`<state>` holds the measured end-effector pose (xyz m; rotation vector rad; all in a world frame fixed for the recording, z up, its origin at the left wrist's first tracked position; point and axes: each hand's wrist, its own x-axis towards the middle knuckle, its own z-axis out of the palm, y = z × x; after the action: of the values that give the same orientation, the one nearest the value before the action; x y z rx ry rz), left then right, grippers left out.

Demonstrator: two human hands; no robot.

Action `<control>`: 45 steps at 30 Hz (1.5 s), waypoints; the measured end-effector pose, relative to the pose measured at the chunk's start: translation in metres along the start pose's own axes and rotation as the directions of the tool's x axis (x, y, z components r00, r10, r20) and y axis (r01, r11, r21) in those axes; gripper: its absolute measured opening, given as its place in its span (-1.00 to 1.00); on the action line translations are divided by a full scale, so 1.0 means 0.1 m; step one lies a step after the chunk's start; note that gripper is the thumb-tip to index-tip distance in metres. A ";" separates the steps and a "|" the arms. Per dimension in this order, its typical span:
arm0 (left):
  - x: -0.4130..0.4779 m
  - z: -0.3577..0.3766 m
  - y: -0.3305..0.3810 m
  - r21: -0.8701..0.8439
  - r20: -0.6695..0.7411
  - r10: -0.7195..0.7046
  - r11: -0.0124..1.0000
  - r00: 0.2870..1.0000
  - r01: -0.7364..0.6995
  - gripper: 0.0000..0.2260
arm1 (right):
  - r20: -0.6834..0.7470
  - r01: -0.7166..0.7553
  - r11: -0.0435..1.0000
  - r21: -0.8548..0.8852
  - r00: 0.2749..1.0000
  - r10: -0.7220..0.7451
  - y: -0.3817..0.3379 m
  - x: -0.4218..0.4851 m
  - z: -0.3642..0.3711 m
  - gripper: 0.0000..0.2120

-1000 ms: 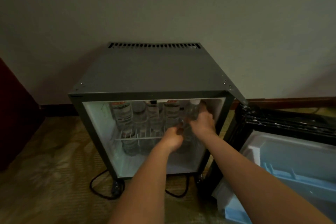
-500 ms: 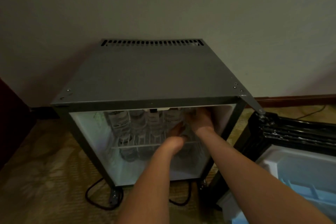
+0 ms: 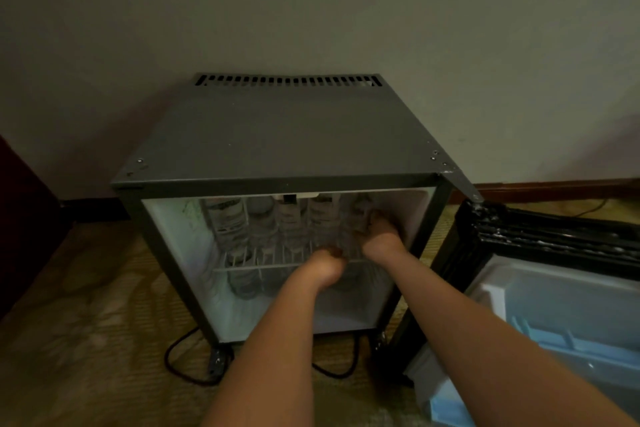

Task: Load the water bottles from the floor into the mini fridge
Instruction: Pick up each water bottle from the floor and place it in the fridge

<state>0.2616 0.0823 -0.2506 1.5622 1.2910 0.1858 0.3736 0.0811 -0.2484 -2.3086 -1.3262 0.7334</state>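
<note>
The grey mini fridge (image 3: 284, 135) stands open against the wall. Several clear water bottles (image 3: 228, 222) stand in a row on its upper wire shelf (image 3: 256, 262), and more show dimly below it. Both my arms reach inside. My right hand (image 3: 381, 236) wraps a clear bottle (image 3: 349, 236) at the right end of the row. My left hand (image 3: 325, 265) grips the base of that same bottle at the shelf's front edge. The bottle is blurred and partly hidden by my fingers.
The fridge door (image 3: 540, 288) hangs open to the right, its pale blue inner racks facing up. A black power cord (image 3: 180, 367) loops on the patterned carpet under the fridge. A dark red piece of furniture (image 3: 24, 218) stands at the left.
My view has pulled back a little from the fridge. Both hands stay on the bottle at the right end of the upper shelf, the right hand now slightly lower.
</note>
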 end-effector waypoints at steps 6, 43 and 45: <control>-0.37 -0.04 -0.03 -0.080 0.044 -0.119 0.989 0.992 0.122 -0.66 | 0.059 -0.015 0.997 0.070 0.998 0.011 0.18 -0.31 -0.05 -0.62; -2.95 2.29 1.52 0.592 0.541 0.260 0.557 0.799 -0.582 -0.65 | -0.057 -0.063 0.998 0.014 0.996 0.064 2.52 -3.64 -2.23 -0.71; -2.99 2.62 1.53 0.603 0.592 0.248 0.495 0.767 -0.625 -0.65 | -0.059 -0.140 0.987 0.077 0.988 0.145 2.92 -3.86 -2.25 -0.71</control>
<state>0.4106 -0.2899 -0.1077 2.5219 0.5387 -0.4700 0.5456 -0.4116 -0.1359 -2.3668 -1.0976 0.7328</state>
